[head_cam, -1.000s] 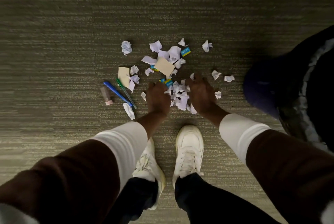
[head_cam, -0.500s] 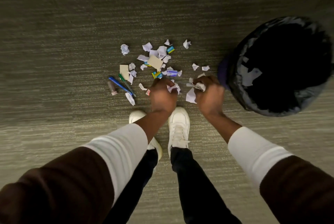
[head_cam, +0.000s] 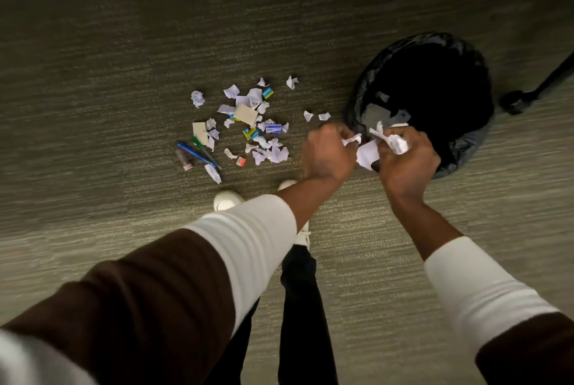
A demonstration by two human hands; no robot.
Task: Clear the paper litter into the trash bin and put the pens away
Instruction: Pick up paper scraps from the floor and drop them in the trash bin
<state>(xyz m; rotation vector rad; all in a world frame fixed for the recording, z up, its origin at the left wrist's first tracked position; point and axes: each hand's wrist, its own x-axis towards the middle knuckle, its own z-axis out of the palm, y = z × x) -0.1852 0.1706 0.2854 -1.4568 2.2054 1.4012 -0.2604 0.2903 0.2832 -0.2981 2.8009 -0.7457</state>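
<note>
1. Left hand (head_cam: pixel 329 151) and right hand (head_cam: pixel 403 161) both clenched on paper scraps (head_cam: pixel 366 151) at trash bin (head_cam: pixel 466 142) rim.
2. Some paper already in bin.
3. Left: floor litter (head_cam: pixel 248 123), pens (head_cam: pixel 198 153) untouched.

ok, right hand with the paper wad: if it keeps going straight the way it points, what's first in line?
Probably the trash bin. The right hand holds crumpled paper at the bin's near rim, fingers pointing toward the dark opening. Height above the rim is unclear from this one view.
</note>
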